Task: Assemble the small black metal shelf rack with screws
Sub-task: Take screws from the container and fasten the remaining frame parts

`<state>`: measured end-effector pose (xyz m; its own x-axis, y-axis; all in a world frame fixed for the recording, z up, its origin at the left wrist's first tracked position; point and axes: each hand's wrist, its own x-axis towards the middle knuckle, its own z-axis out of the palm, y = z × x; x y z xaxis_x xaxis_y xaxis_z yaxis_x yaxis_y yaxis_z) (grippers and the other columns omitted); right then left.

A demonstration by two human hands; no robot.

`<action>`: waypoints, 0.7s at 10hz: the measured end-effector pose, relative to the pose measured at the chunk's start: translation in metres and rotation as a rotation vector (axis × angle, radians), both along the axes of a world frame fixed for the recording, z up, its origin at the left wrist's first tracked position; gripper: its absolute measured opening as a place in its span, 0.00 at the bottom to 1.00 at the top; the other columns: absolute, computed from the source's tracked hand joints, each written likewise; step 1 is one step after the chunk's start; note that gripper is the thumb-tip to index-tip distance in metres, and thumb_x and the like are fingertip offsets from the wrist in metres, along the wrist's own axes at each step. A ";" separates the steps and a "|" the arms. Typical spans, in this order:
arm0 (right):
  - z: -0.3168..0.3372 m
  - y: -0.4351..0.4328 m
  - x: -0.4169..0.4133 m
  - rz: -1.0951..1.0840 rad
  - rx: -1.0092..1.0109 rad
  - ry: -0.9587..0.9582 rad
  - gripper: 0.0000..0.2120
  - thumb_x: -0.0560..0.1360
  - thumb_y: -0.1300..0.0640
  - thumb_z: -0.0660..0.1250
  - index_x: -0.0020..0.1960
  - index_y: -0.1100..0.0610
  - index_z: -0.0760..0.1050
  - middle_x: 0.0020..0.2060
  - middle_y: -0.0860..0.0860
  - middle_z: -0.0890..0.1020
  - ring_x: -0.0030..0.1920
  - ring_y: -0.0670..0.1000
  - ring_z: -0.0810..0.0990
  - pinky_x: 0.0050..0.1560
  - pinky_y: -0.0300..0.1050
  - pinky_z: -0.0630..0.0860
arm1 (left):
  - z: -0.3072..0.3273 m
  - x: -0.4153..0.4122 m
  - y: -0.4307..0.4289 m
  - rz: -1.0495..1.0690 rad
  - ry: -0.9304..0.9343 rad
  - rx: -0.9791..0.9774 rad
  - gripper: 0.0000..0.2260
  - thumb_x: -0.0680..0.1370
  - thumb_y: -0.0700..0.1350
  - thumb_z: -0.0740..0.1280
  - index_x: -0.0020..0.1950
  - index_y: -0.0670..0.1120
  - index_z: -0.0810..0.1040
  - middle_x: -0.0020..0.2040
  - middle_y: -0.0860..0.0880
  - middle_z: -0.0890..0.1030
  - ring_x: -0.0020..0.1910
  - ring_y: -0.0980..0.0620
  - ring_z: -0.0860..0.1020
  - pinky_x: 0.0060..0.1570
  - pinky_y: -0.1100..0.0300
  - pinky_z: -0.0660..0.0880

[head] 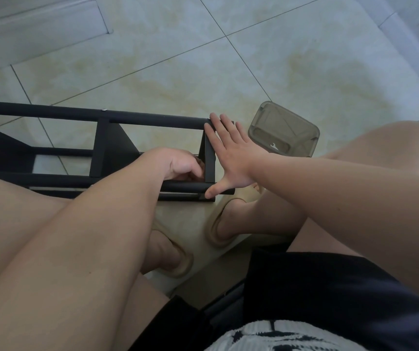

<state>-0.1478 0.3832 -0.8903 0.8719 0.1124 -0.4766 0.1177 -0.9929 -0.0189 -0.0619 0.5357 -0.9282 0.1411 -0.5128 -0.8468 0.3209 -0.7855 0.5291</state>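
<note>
1. Right hand is pressing straight, spread fingers against the end of the black tubular metal shelf rack, which is lying on the pale tiled floor.
2. Left hand is curling inside that end, its knuckles hiding any grasp.
3. A smoky translucent plastic box is sitting just beyond.

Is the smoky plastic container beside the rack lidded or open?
Open: the container has no lid; its inner walls and floor show. A small pale item lies inside.
</note>
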 end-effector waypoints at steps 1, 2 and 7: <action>0.000 0.000 0.000 0.003 -0.012 -0.005 0.74 0.56 0.13 0.54 0.80 0.60 0.29 0.79 0.60 0.30 0.78 0.62 0.29 0.77 0.61 0.34 | 0.004 -0.003 -0.001 -0.024 0.038 0.035 0.12 0.79 0.37 0.62 0.59 0.38 0.80 0.47 0.41 0.83 0.47 0.43 0.80 0.54 0.52 0.76; 0.000 0.001 0.000 0.003 -0.014 -0.005 0.74 0.56 0.13 0.54 0.80 0.60 0.29 0.79 0.59 0.30 0.78 0.62 0.29 0.77 0.61 0.34 | 0.002 -0.003 -0.002 -0.021 -0.040 0.059 0.15 0.80 0.39 0.63 0.64 0.35 0.78 0.50 0.42 0.80 0.49 0.45 0.76 0.53 0.55 0.71; -0.001 0.000 0.001 -0.003 -0.023 0.008 0.74 0.55 0.13 0.55 0.80 0.60 0.28 0.79 0.59 0.30 0.78 0.62 0.28 0.77 0.62 0.34 | -0.002 -0.002 0.002 0.061 -0.024 0.051 0.15 0.78 0.39 0.65 0.63 0.38 0.81 0.57 0.40 0.84 0.58 0.40 0.81 0.68 0.44 0.73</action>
